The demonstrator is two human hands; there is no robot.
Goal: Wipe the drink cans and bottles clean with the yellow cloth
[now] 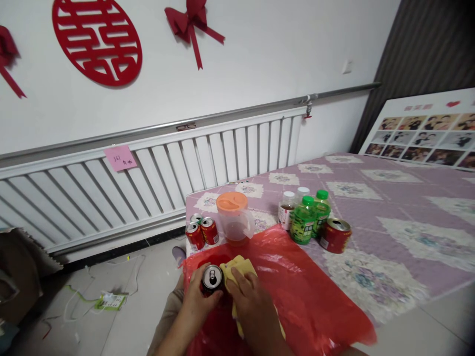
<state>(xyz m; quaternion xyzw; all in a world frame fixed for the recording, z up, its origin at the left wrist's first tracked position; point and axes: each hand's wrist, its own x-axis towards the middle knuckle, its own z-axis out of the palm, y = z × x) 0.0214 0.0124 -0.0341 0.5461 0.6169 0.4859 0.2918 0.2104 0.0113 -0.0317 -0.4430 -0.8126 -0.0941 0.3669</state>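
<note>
Lower centre: left hand (196, 301) fingers wrapped around an opened red can (212, 279); right hand (252, 296) presses a yellow cloth (237, 267) against it, fingers together. Behind, left to right: three cans (202, 232), one orange-lidded jug (235, 220), four bottles (304, 212) (two green), one tilted can (335, 235). Red plastic sheet (297, 287) over a purple quilted bed (389, 212); white radiator (148, 183) upper left.

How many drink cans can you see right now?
5. One can is in the left hand; three cans cluster left of the orange-lidded pitcher; one lies tipped beside the green bottles. Others may be hidden.
</note>
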